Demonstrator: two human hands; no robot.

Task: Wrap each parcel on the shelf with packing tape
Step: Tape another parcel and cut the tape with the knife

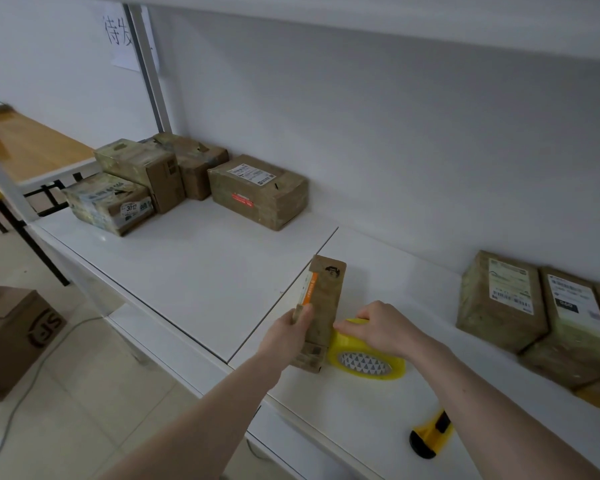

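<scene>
A narrow parcel (321, 313) stands on edge on the white shelf (194, 271), near its front edge and on the seam between two shelf panels. The left hand (286, 336) holds it, thumb and fingers curled round the upper near corner, so this grip is clamped on the parcel. Touching the parcel's right side lies one roll of yellow packing tape (369, 358); the right hand (378, 327) rests over the roll's top with curled fingers clamped on it, the fingertips at the parcel's side face.

Counted relative to the held parcel: four further parcels stand in a group far to its left at the back of the shelf, the largest (258, 190) nearest, the other three (142, 185) clustered beyond it. To the right of the held parcel, against the wall, are at least three more parcels (534, 313), partly cut off by the frame. One yellow-and-black utility knife (430, 438) lies on the shelf, right of and nearer than the tape. One cardboard box (11, 337) sits on the floor, lower left.
</scene>
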